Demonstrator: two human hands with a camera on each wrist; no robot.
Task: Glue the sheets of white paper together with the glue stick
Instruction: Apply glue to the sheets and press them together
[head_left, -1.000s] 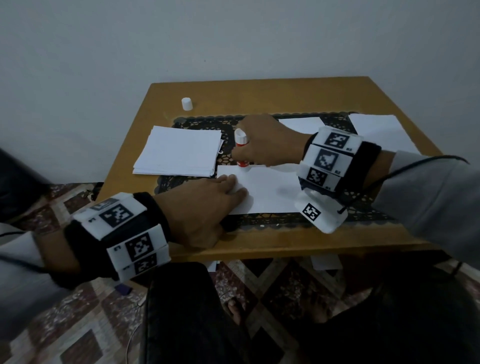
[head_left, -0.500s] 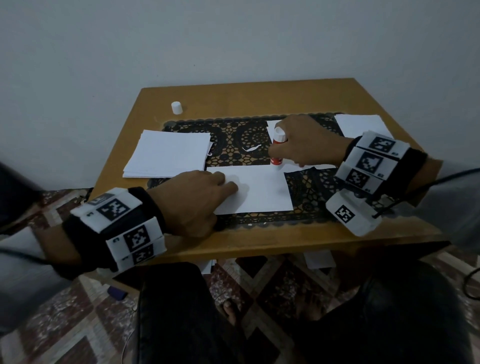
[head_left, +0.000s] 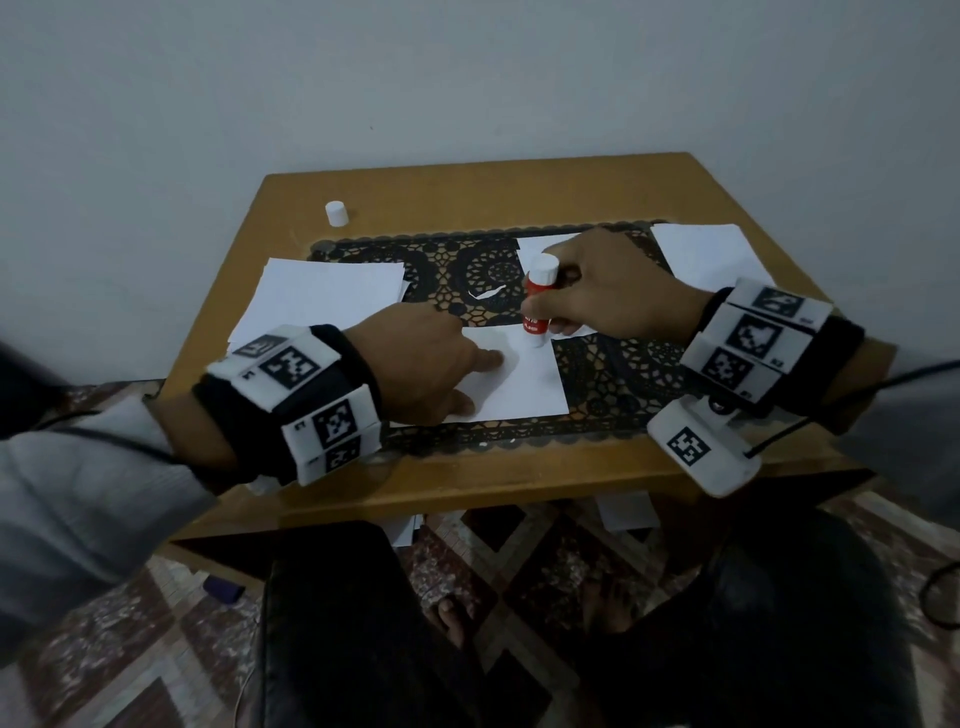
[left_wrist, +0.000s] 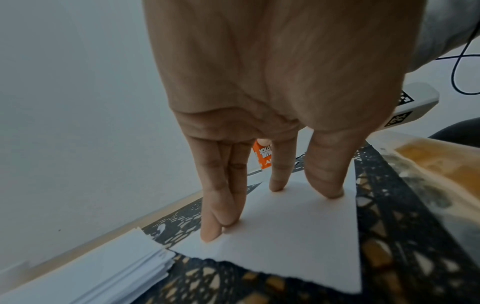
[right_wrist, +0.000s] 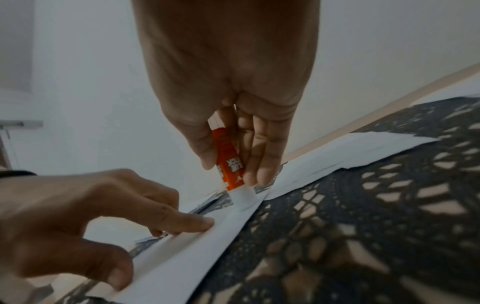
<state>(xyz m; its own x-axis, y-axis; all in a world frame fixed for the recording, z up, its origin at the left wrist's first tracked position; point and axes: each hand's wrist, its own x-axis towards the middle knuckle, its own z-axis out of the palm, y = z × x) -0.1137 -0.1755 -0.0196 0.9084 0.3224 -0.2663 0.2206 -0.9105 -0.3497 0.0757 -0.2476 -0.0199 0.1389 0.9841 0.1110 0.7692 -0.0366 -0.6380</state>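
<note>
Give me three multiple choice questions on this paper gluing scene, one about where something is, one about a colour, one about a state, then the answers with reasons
1. Where is the loose white cap?
A. far left of the table
B. on the paper stack
C. on the floor

2. What colour is the glue stick's body?
A. blue
B. red-orange
C. green

3. What is the left hand doing?
A. gripping the glue stick
B. pressing the sheet flat
C. hanging idle

Answers:
1 A: the cap stands on bare table.
2 B: glue stick.
3 B: left hand fingers straight on the sheet.
</note>
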